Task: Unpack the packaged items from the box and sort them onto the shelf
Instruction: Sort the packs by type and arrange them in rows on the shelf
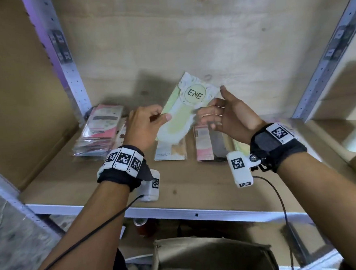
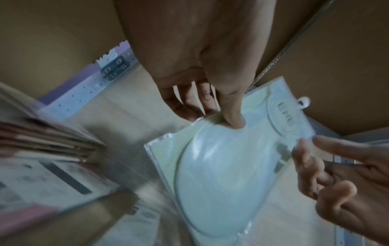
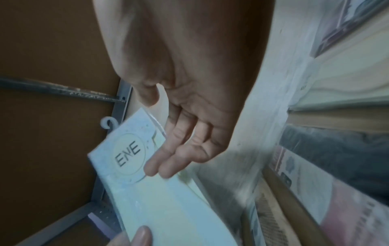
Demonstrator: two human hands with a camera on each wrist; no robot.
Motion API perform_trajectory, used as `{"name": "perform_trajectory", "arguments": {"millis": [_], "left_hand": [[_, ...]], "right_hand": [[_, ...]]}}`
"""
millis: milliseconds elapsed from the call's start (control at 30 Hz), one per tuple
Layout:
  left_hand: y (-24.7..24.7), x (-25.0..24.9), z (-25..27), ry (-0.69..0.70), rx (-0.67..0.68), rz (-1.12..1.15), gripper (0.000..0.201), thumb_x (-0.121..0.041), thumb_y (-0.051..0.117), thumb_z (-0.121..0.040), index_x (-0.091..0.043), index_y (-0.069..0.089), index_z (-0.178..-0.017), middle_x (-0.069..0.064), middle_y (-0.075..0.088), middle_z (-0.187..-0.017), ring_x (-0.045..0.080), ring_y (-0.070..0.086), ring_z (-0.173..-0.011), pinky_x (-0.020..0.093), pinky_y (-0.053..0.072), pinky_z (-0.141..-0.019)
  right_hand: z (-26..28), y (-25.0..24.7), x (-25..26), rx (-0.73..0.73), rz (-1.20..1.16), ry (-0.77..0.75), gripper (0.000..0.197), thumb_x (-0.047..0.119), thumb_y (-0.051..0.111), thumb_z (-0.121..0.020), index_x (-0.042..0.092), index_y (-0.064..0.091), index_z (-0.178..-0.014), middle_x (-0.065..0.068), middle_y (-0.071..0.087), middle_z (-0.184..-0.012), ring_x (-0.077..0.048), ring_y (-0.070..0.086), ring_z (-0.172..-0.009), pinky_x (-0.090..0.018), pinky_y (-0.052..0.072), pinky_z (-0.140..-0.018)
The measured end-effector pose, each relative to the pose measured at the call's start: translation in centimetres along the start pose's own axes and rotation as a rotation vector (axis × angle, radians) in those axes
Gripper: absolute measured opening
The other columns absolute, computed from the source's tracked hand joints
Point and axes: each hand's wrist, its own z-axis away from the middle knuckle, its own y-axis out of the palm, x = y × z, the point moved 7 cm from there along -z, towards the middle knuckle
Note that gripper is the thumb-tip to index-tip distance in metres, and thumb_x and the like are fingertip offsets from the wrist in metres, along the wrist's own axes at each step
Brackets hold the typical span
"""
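While wrist views blur, head shows box [image 1: 213, 259] — below shelf [image 1: 75, 184].

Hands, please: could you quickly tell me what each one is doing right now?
Left hand: pinches the pale green ENE packet.
Right hand: open, fingers straight, at the packet's edge; contact unclear.

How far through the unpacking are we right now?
Done: a stack of pink-and-white packets and flat packets in a row already lie on the wooden shelf. In hand: the left hand pinches a pale green ENE packet above the shelf; the right hand is open beside it. Left: placing it. The brown cardboard box sits below, contents unseen.
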Motion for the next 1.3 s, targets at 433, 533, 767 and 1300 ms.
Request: {"name": "perform_trajectory", "arguments": {"millis": [433,533,767,1300], "left_hand": [[11.4,2.1,1.4,-0.481,0.302,0.503,0.041,-0.03,0.081,-0.082,-0.003,0.073,-0.112,0.011,0.075,-0.092,0.01,0.057,-0.061,0.028,0.052,-0.068],[13.2,1.9,1.4,-0.51,0.365,0.567,0.035,-0.029,0.074,-0.089,-0.004,0.073,-0.112,0.006,0.077,-0.092,0.017,0.057,-0.069,0.029,0.051,-0.069],[14.5,2.3,-0.1,-0.591,0.237,0.609,0.035,-0.033,0.064,-0.096,-0.005,0.063,-0.117,0.008,0.075,-0.106,0.01,0.072,-0.073,0.019,0.056,-0.063],[14.7,2.9,0.2,-0.663,0.108,0.683,0.017,-0.024,0.075,-0.088,-0.007,0.074,-0.092,0.007,0.077,-0.084,0.02,0.073,-0.073,0.032,0.06,-0.072]], "right_hand": [[1.8,-6.7,-4.9,-0.097,0.29,0.012,0.032,0.015,0.063,-0.095,0.002,0.063,-0.124,-0.012,0.072,-0.117,-0.025,0.071,-0.098,-0.033,0.056,-0.081],[2.2,-8.0,-5.3,-0.127,0.292,0.046,0.035,0.015,0.06,-0.097,0.001,0.059,-0.13,-0.015,0.068,-0.124,-0.034,0.066,-0.111,-0.045,0.052,-0.097],[3.7,-9.9,-5.7,-0.112,0.31,0.085,0.025,0.012,0.057,-0.099,0.004,0.065,-0.121,-0.011,0.072,-0.115,-0.026,0.069,-0.099,-0.034,0.059,-0.083],[6.0,-10.2,-6.3,-0.053,0.545,0.138,0.017,0.017,0.071,-0.09,0.006,0.069,-0.103,0.002,0.073,-0.087,-0.006,0.065,-0.079,-0.013,0.045,-0.071]]}}
